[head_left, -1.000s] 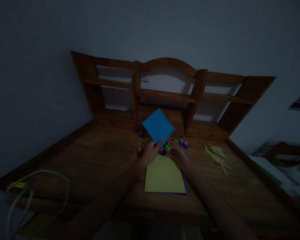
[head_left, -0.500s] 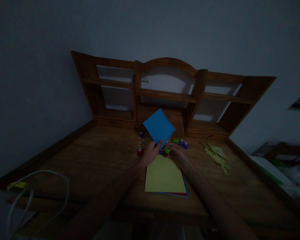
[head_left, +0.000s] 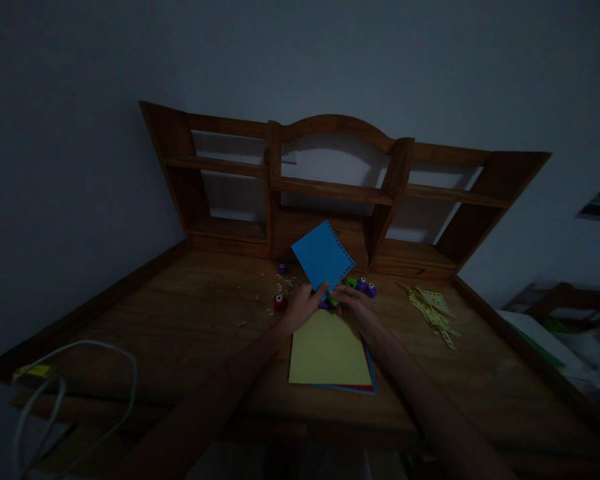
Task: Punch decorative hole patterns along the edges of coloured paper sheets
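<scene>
From the head view, in dim light, the left hand [head_left: 303, 305] pinches the bottom corner of a blue paper square [head_left: 323, 257] and holds it tilted above the wooden desk [head_left: 180, 320], while the right hand [head_left: 353, 303] closes its fingers around a small green punch [head_left: 334, 300] just under that corner. The blue sheet already shows a dotted row along its right edge, a yellow sheet [head_left: 327, 350] lies below both hands, and purple punches [head_left: 366, 287] and yellow strips [head_left: 433, 307] sit to the right. I'd judge it goes best with the edge seated fully in the punch and evenly spaced.
</scene>
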The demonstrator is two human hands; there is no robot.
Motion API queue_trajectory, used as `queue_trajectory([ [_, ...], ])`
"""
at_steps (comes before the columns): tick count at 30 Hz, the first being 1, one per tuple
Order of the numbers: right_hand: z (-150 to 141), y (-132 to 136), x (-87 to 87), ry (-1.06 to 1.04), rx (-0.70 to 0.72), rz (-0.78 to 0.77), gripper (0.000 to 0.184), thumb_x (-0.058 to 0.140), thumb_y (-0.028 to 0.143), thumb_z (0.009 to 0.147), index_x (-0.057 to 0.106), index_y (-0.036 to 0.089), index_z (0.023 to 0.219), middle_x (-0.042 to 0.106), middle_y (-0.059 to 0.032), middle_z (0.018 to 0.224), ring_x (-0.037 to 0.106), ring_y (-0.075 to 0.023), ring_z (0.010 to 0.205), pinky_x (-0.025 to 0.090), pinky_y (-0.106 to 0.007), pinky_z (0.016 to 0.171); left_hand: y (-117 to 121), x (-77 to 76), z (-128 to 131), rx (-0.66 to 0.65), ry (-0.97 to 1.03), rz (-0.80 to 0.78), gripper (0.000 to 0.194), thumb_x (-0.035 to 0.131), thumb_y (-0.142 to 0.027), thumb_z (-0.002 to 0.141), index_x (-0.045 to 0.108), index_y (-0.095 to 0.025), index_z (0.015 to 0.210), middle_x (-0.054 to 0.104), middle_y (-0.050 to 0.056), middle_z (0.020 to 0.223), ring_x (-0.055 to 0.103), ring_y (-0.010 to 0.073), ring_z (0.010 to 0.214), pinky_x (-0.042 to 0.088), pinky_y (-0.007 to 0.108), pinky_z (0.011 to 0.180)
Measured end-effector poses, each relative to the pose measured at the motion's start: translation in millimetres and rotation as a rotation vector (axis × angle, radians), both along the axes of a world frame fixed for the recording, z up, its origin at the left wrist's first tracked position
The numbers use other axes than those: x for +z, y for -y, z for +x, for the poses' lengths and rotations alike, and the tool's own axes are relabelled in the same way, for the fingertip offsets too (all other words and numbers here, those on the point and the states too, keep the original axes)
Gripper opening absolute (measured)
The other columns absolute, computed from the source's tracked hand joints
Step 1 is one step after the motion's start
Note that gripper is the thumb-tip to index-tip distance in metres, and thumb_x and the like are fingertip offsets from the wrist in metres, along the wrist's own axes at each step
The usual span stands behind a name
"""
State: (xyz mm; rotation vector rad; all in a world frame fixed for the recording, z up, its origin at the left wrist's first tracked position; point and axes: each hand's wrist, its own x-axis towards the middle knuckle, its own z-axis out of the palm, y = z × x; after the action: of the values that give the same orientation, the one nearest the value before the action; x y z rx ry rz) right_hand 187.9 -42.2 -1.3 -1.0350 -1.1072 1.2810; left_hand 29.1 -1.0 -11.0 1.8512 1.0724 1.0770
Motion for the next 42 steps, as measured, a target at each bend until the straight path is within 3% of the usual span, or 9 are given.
queue_trajectory([
  [24, 1.5, -2.5, -3.3, -0.01, -0.028, 0.006, 0.028, 0.08, 0.038, 0.065, 0.07, 0.02, 0.085, 0.063, -0.0001, 0.075, 0.049, -0.01, 0.053, 0.035, -0.026, 0.052, -2.3, -4.3, 0.7, 0.015, 0.031, -0.022, 0.052, 0.042, -0.058, 0.087, 0.057, -0.014, 0.064, 0.054, 0.0, 0.052, 0.049, 0.0124, 0.049, 0.033, 0.022, 0.05],
  [31, 0.2, -3.4, -3.0, -0.021, -0.006, 0.001, 0.026, 0.08, 0.037, 0.064, 0.069, 0.02, 0.081, 0.062, 0.0002, 0.071, 0.049, -0.0107, 0.053, 0.034, -0.026, 0.049, 1.3, 2.3, 0.2, 0.023, -0.005, -0.01, 0.05, 0.042, -0.055, 0.088, 0.057, -0.014, 0.065, 0.053, 0.0, 0.05, 0.049, 0.0127, 0.05, 0.032, 0.022, 0.049],
  [42, -0.2, -3.7, -2.6, -0.028, -0.008, -0.002, 0.022, 0.077, 0.036, 0.066, 0.069, 0.02, 0.078, 0.061, 0.0001, 0.068, 0.049, -0.0112, 0.05, 0.033, -0.026, 0.046, -1.4, -1.1, 1.1, 0.009, 0.02, -0.005, 0.047, 0.043, -0.053, 0.089, 0.057, -0.015, 0.066, 0.053, 0.0, 0.051, 0.049, 0.0124, 0.05, 0.032, 0.022, 0.047],
])
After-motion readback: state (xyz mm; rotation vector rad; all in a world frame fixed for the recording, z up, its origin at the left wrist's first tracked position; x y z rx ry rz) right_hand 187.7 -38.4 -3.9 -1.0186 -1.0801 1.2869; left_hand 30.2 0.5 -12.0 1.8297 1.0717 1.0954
